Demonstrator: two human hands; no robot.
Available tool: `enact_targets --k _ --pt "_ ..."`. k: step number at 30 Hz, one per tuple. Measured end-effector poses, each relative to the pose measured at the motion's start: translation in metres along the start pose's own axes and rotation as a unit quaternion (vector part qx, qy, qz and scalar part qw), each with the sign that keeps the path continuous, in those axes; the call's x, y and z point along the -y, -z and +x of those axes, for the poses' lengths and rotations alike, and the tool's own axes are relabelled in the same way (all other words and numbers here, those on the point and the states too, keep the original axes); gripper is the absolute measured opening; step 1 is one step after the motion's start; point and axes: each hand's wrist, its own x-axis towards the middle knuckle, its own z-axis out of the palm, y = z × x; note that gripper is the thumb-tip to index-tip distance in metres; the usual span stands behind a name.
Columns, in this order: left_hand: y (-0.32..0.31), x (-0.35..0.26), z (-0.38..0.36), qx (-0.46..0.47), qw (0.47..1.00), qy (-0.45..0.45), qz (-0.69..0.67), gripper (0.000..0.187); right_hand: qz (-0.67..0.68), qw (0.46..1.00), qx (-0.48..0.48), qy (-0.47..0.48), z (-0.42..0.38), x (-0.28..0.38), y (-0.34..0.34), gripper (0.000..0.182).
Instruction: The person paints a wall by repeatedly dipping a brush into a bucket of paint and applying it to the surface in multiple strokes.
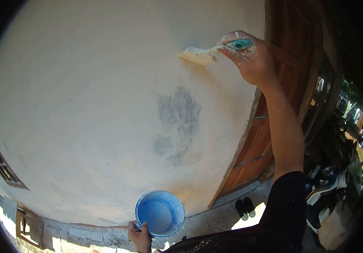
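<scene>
My right hand (249,59) is closed around the teal handle of a paintbrush (200,55), its head caked in whitish paint. The bristles meet the pale wall (97,92), or lie very close to it, high up near the door side. White smears cover my right fingers. Lower down, my left hand (140,237) grips the rim of a blue bucket (180,217), with the thumb over the edge. Pale liquid paint (156,216) lies in the bottom of the bucket. Below the brush, a grey patch (179,114) shows on the wall.
A brown wooden door (289,63) stands to the right of the wall. Dark sandals (244,206) lie on the ground before it. A motorcycle (325,185) is parked at the far right. A window frame (0,152) is at the left, a wooden chair (29,227) below it.
</scene>
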Motion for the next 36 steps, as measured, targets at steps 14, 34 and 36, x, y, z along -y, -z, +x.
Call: enact_targets --k 14,34,36 --pt "-0.029 0.009 -0.021 0.028 0.998 -0.026 0.05 0.015 -0.129 0.958 0.062 0.247 -0.147 -0.004 -0.049 0.023" --pt "-0.014 0.0 -0.024 0.033 0.996 0.001 0.088 0.013 -0.166 0.943 0.105 0.269 -0.17 0.015 -0.06 0.018" --pt "-0.015 -0.005 -0.024 0.036 0.995 -0.016 0.091 0.014 -0.059 0.979 0.095 0.172 -0.184 0.026 -0.054 0.025"
